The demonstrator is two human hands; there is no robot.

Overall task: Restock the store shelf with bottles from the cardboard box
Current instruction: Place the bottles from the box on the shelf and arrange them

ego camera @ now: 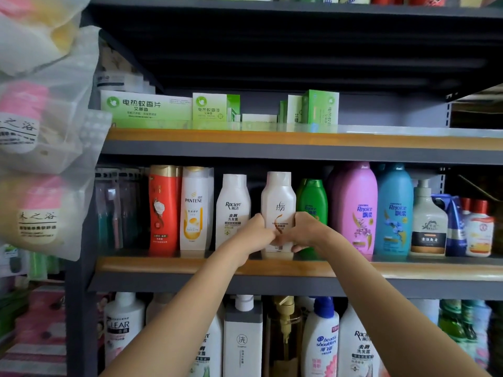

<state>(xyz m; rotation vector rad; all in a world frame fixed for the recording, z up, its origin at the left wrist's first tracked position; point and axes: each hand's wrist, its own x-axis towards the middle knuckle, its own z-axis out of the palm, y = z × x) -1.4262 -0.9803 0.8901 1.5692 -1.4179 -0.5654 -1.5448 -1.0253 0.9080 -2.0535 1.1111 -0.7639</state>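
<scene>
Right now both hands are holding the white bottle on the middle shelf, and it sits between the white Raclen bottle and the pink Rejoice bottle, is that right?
Not quite. The head view shows the left hand and right hand holding the white bottle on the middle shelf, but it sits between the white Raclen bottle and a green bottle. The pink Rejoice bottle stands beyond the green one.

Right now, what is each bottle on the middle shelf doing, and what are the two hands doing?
Cream bottle: upright on the middle shelf, gripped by both hands.
Left hand: curled round the cream bottle's left side.
Right hand: curled round its right side.
Raclen bottle: upright, cap shut.
Pantene bottle: upright.
Red bottle: upright.
Green bottle: upright, behind the right hand.
Pink bottle: upright.
Blue bottle: upright.
</scene>
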